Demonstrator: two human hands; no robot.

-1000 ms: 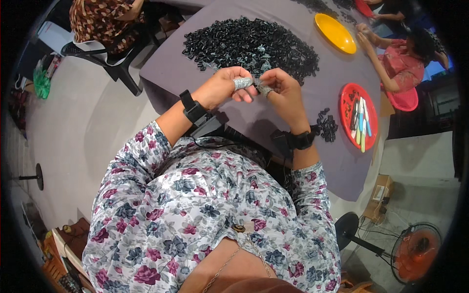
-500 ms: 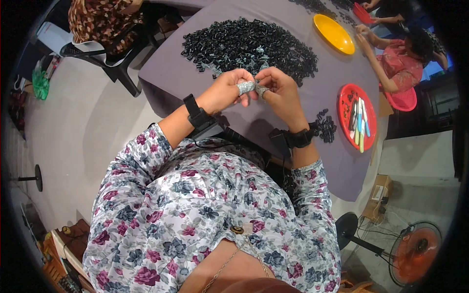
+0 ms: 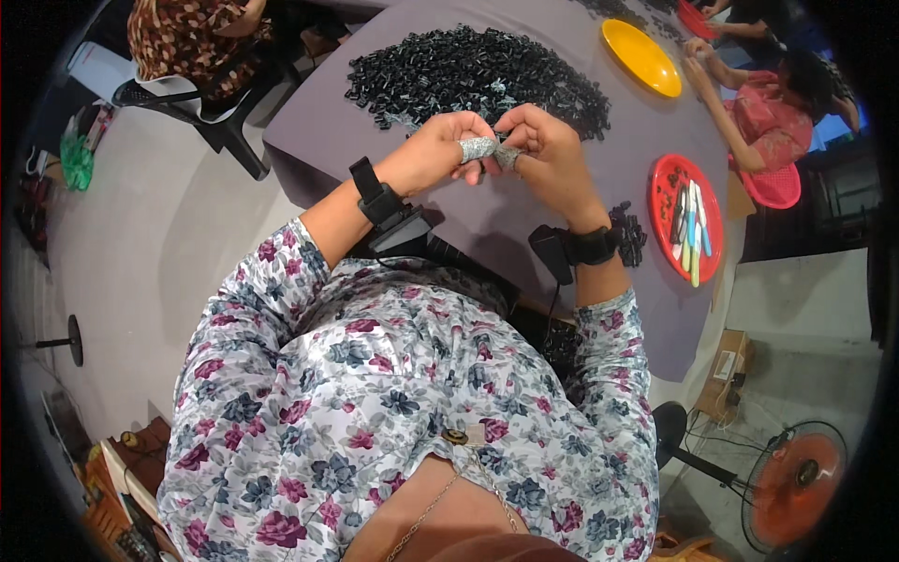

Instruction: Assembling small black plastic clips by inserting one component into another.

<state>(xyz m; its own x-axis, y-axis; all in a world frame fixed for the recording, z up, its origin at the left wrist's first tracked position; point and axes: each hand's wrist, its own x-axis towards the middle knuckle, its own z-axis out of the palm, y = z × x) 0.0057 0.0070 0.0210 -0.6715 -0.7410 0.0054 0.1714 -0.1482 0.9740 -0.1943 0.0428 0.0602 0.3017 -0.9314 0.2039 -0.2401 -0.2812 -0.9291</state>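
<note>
My left hand (image 3: pixel 448 148) and my right hand (image 3: pixel 551 155) meet over the near edge of the table, fingers pinched together. Between the fingertips sits a small black piece, mostly hidden. It resembles the loose ones on the cloth, and its kind is too small to tell. Silvery-grey wrapping covers a finger or thumb on each hand. Just beyond my hands spreads a large pile of small black pieces (image 3: pixel 468 75), with some clear or greyish bits mixed in. A smaller heap of black pieces (image 3: pixel 629 236) lies beside my right wrist.
A red plate (image 3: pixel 663 253) holding several slim knife-like tools stands on the right of the table (image 3: pixel 318 122). Farther back lies a yellow plate (image 3: pixel 641 58). Co-workers sit at far right and upper left, near a black chair (image 3: pixel 234 140). An orange fan (image 3: pixel 796 487) stands lower right.
Both hands have risen slightly, still together at the fingertips. My right wrist and forearm have shifted a little to the right.
</note>
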